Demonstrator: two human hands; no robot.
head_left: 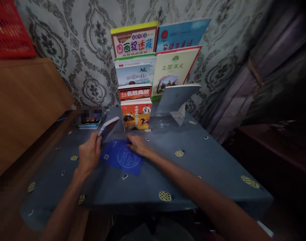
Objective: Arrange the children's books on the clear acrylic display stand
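Just left of the rack's (178, 116) near end, in the head view, the left hand (88, 154) grips a book (108, 129), held tilted up on edge. In front of the rack, the blue booklet (125, 160) lies flat on the table (193, 187); the right hand (137, 145) touches its far edge, fingers curled. Whether the fingers pinch that edge cannot be told. For good handling, hold the left-hand book clear of the booklet. Lift the booklet's edge before closing the fingers, to avoid creasing the cover. Maintain clearance from the orange book (136, 117) at the rack's front.
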